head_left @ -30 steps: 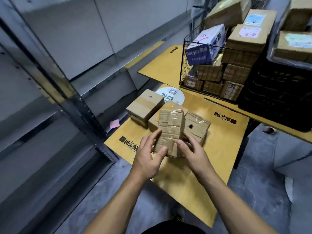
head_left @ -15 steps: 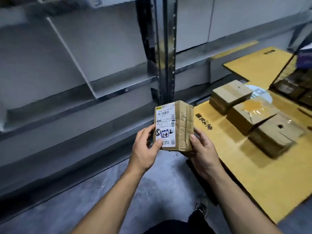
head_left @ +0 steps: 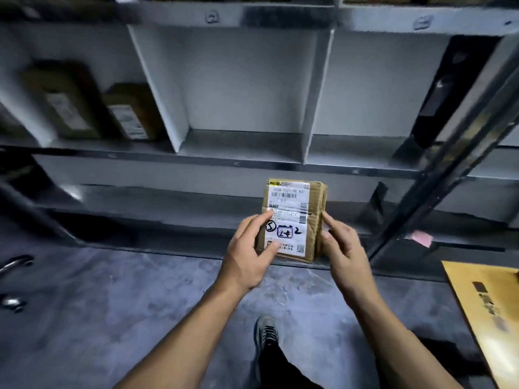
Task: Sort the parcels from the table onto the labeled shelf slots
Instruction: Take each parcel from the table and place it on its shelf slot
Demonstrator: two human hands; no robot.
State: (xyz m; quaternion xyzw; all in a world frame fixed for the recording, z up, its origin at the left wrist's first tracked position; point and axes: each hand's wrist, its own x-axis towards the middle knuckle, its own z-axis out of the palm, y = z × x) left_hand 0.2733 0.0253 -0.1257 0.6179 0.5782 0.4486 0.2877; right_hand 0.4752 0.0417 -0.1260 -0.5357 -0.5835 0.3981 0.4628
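Note:
I hold a small brown cardboard parcel upright in front of the grey metal shelf. Its white shipping label faces me, with a circled 5, a boxed 24 and a 2 written on it. My left hand grips the parcel's left edge, thumb on the label. My right hand holds the right side with its fingertips. The shelf slot straight ahead, between two white dividers, holds nothing. Only a corner of the yellow table shows at the lower right.
Two brown parcels stand in the slot at the left. A steel upright post slants across the right side. A pink slip lies on the low shelf. Grey concrete floor and my shoe are below.
I turned left, away from the table, to face the shelf. The parcel was lifted off the pile and turned label side towards me; both hands stay on it.

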